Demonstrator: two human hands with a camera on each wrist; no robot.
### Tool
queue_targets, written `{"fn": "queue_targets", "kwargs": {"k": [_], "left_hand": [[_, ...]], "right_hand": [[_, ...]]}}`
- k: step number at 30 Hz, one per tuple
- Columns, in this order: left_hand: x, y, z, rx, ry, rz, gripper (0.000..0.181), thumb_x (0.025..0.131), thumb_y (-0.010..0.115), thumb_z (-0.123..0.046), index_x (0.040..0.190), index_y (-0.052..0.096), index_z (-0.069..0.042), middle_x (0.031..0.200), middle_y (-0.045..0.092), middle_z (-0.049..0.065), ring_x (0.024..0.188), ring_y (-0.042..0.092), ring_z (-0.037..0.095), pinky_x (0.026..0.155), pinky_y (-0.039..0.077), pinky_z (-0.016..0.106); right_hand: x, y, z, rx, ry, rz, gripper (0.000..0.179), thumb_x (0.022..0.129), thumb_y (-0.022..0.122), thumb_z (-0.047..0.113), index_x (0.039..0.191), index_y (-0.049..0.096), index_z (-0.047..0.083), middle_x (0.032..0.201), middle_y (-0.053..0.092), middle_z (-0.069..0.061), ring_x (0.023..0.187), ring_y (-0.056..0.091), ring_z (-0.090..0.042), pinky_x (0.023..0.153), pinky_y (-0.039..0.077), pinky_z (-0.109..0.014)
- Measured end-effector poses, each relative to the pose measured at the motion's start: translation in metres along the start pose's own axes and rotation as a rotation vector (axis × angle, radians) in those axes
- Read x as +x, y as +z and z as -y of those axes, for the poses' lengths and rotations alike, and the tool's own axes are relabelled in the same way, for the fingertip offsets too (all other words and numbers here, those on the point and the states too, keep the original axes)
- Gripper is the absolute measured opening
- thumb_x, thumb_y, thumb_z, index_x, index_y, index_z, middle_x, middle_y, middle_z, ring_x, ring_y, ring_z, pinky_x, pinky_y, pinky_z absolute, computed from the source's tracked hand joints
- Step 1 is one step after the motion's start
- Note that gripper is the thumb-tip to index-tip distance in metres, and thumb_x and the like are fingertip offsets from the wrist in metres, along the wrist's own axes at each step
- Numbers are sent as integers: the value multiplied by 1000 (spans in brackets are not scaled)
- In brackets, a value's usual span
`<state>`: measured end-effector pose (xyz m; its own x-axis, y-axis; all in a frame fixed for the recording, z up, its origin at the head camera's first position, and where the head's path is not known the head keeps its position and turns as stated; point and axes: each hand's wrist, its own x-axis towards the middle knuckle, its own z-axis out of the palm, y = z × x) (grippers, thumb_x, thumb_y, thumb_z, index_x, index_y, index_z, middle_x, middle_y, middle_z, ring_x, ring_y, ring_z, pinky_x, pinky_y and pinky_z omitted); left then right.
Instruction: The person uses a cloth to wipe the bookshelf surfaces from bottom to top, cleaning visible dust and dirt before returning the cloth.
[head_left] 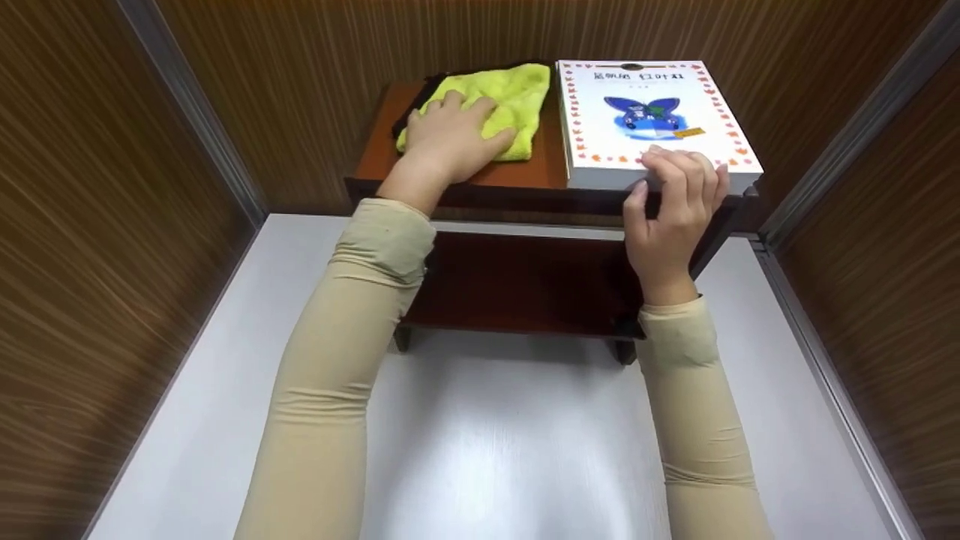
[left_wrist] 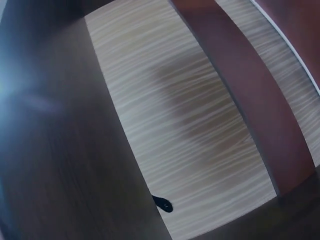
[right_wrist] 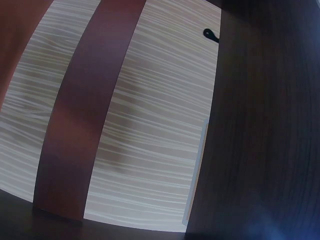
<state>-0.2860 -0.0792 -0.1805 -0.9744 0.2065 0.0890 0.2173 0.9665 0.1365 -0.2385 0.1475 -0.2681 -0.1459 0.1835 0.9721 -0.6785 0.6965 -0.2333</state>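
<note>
A yellow-green cloth (head_left: 529, 94) lies on the left part of a brown-topped shelf unit (head_left: 555, 157). My left hand (head_left: 450, 135) rests on it with the fingers spread. Some dark material (head_left: 429, 90) shows along the cloth's left edge. To the right is a thick book (head_left: 600, 139), white with a butterfly picture and a leaf border; whether it is one volume or a stack I cannot tell. My right hand (head_left: 675, 199) holds its near edge, fingers bent over the top and thumb at the front side. Neither wrist view shows a hand.
Below the top, the unit has a lower dark red shelf (head_left: 525, 277). Wood-grain walls (head_left: 97, 225) enclose the space on the left, right and back. The floor (head_left: 487, 450) is white. Each wrist view shows a striped panel (left_wrist: 165, 100) and a red-brown board (right_wrist: 85, 110).
</note>
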Motion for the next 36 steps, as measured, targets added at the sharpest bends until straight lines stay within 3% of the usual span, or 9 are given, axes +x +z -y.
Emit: {"fn": "queue_targets", "kwargs": {"k": [7, 10, 12, 17, 20, 22, 24, 32, 36], "left_hand": [[-26, 5, 35, -30, -6, -331, 56, 87, 47, -52, 124, 52, -10, 115, 53, 14, 103, 51, 32, 84, 42, 45], [-37, 12, 51, -71, -3, -513, 51, 85, 54, -49, 110, 55, -5, 100, 59, 12, 91, 56, 31, 76, 45, 43], [-43, 20, 59, -116, 32, -673, 47, 84, 57, -46, 104, 56, -4, 95, 60, 12, 86, 56, 31, 73, 45, 42], [-63, 53, 76, -403, 126, -1058, 42, 79, 68, -32, 98, 54, 3, 95, 55, 16, 92, 51, 30, 83, 42, 37], [-79, 76, 85, -624, 100, -1151, 44, 73, 73, -20, 102, 51, 5, 99, 50, 15, 96, 49, 24, 87, 40, 32], [-88, 92, 90, -715, 54, -1144, 48, 71, 75, -14, 107, 49, 5, 103, 49, 13, 96, 49, 21, 87, 40, 30], [-93, 108, 95, -735, -10, -1087, 51, 70, 73, -11, 110, 47, 4, 104, 48, 12, 96, 50, 20, 84, 41, 31], [-112, 182, 111, -654, -230, -736, 59, 74, 73, -23, 118, 40, 0, 105, 53, 15, 97, 54, 28, 84, 43, 41], [-117, 213, 116, -635, -286, -597, 70, 77, 71, -29, 127, 32, 1, 108, 54, 19, 99, 56, 32, 84, 44, 45]], "right_hand": [[0, -1, -1, 8, -2, 8, 21, 78, 51, 10, 92, 64, 0, 100, 63, -13, 104, 50, -31, 105, 16, -47], [-1, 0, -6, -2, 3, 8, 22, 79, 51, 11, 93, 64, 0, 100, 63, -12, 104, 50, -31, 105, 16, -46], [-2, -1, -9, -10, 5, 4, 22, 79, 51, 11, 93, 64, 1, 101, 63, -12, 105, 49, -30, 105, 16, -46], [-4, 0, -14, -11, 9, -2, 22, 79, 51, 13, 93, 64, 1, 101, 63, -12, 105, 49, -30, 106, 15, -46], [-6, 2, -15, -7, 9, 0, 22, 79, 51, 14, 93, 64, 2, 101, 63, -11, 105, 49, -29, 106, 15, -46], [-6, 4, -16, -9, 6, 0, 22, 79, 51, 15, 93, 64, 3, 101, 63, -10, 105, 50, -28, 106, 15, -46], [-7, 5, -18, -12, 10, -3, 22, 80, 52, 16, 93, 64, 3, 102, 63, -9, 106, 50, -28, 106, 15, -46], [-9, 6, -21, -20, 26, -12, 23, 80, 51, 18, 92, 65, 3, 101, 64, -8, 106, 50, -26, 107, 15, -44], [-9, 6, -21, -19, 22, -5, 23, 80, 51, 18, 92, 65, 4, 102, 64, -7, 106, 50, -26, 106, 15, -45]]}}
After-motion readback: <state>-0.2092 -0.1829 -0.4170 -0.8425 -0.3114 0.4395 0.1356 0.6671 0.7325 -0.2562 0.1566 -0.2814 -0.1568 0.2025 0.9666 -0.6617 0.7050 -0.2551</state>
